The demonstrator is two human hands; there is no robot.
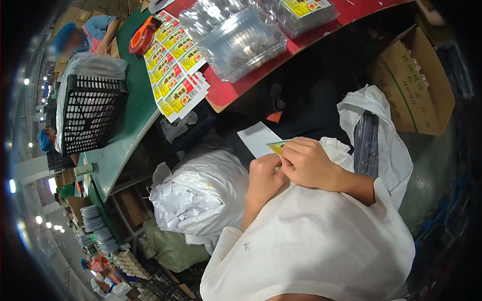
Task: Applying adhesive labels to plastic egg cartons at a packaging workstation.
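Now both hands meet on a small yellow label, close in front of the person's chest.

Left hand [264, 176] curls its fingers inward, thumb and fingertips pinching the lower edge of the yellow label [276, 146]; right hand [307, 163] folds over from the other side, fingertips pressed together on the same label, so the two hands touch. Only a corner of the label peeks out above the left knuckles, lying against a white backing sheet [258, 138] just beyond the fingers. Below and left of the hands sits a white plastic bag [201, 193] stuffed with paper scraps. Farther off, up on the green bench [131, 118], a fanned row of label sheets [175, 75] lies beside a black plastic crate [90, 113], well apart from the hands.
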